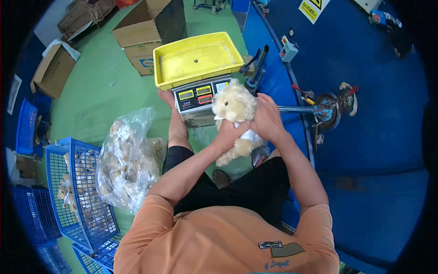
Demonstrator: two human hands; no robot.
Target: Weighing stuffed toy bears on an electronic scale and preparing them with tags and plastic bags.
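A cream plush teddy bear (236, 119) is held above the seated person's lap, just in front of a weighing scale (197, 97) that carries a yellow tray (197, 58). The left hand (229, 134) grips its body from below; the right hand (267, 119) closes around its back, elbows bent outward. The bear's long axis tilts, head up toward the scale, legs down toward the lap. A clear bag of plush toys (127, 160) leans on a blue wire basket (75, 196) on the green floor (100, 91)
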